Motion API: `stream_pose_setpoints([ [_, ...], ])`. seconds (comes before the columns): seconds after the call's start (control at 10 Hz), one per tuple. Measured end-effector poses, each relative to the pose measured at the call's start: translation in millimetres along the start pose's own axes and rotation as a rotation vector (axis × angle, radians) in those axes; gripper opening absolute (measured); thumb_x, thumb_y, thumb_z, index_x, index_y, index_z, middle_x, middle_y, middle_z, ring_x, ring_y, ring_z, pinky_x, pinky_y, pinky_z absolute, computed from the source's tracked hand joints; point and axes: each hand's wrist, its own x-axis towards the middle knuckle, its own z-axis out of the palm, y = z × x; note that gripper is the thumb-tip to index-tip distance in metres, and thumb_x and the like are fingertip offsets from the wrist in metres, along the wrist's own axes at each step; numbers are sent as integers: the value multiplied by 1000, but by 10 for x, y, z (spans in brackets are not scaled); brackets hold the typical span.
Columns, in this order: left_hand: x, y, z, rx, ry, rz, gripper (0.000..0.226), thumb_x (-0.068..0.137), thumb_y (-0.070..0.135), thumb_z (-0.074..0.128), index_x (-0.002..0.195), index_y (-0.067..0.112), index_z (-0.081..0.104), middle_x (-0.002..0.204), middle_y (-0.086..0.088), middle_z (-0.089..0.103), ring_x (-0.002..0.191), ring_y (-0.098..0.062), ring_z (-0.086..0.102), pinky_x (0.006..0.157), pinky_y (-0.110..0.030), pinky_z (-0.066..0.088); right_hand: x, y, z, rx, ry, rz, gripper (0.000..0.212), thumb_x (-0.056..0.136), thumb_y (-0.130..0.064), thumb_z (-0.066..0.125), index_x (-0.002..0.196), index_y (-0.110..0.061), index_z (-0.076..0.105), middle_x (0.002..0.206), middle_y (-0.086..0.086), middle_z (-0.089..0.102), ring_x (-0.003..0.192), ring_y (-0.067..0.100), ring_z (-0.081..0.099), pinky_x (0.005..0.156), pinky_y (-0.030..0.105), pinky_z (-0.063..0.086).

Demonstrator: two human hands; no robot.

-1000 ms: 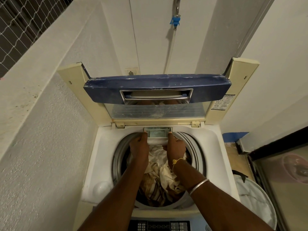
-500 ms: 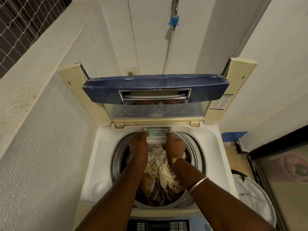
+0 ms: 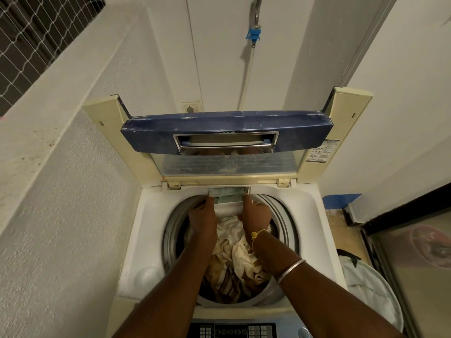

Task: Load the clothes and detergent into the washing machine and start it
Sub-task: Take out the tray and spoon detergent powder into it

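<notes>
A top-loading washing machine (image 3: 146,240) stands with its blue-fronted lid (image 3: 227,135) folded up at the back. Cream and brown clothes (image 3: 234,259) fill the drum. At the drum's far rim a small white detergent drawer (image 3: 228,203) sticks out towards me. My left hand (image 3: 202,215) grips the drawer's left side and my right hand (image 3: 256,213) grips its right side, thumbs on the front. The inside of the drawer is mostly hidden. The control panel (image 3: 231,330) lies at the bottom edge.
A rough white wall (image 3: 61,215) stands close on the left, with a netted opening (image 3: 36,40) above it. A hose with a blue tap fitting (image 3: 253,35) hangs on the back wall. A white laundry basket (image 3: 366,289) sits at the right beside a glass door (image 3: 419,252).
Both hands have stayed on the drawer at the drum's far rim; they and the drawer have barely shifted. The clothes lie as before.
</notes>
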Motion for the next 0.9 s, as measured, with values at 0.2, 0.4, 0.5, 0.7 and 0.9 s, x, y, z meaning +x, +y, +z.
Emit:
stream_pose_setpoints([
  [0.2, 65, -553, 39, 49, -50, 134, 56, 83, 72, 53, 103, 23, 71, 101, -1, 73, 93, -21, 71, 90, -50, 57, -23, 311, -140, -50, -33, -20, 33, 93, -41, 53, 74, -20, 70, 80, 13, 74, 75, 25, 71, 74, 44, 60],
  [0.4, -80, -438, -45, 43, -145, 117, 34, 99, 42, 57, 122, 21, 70, 111, -3, 74, 103, -22, 71, 94, -49, 56, -49, 394, -247, 174, -140, -33, 24, 100, -20, 58, 85, -8, 72, 77, 9, 71, 70, 19, 65, 61, 26, 53],
  [0.5, -146, -318, -188, 56, -178, 151, 32, 101, 34, 56, 130, 26, 65, 114, 0, 73, 105, -19, 69, 96, -46, 56, -111, 330, -317, 184, -222, -93, 18, 100, -17, 59, 95, -8, 74, 87, 10, 74, 80, 23, 69, 67, 26, 57],
  [0.7, -201, -88, -442, 89, -193, 202, 38, 98, 46, 54, 130, 29, 66, 108, 6, 75, 98, -16, 71, 84, -45, 61, -269, 150, -288, 158, -342, -195, 30, 101, -23, 58, 126, -9, 66, 111, 11, 74, 95, 25, 73, 80, 35, 60],
  [0.9, -396, 273, -916, 161, -107, 382, 31, 103, 26, 52, 132, 34, 63, 116, 19, 69, 110, -3, 65, 89, -23, 55, -572, -162, -133, 2, -418, -392, 27, 98, -34, 61, 122, -27, 70, 104, 1, 76, 96, 23, 73, 81, 38, 60],
])
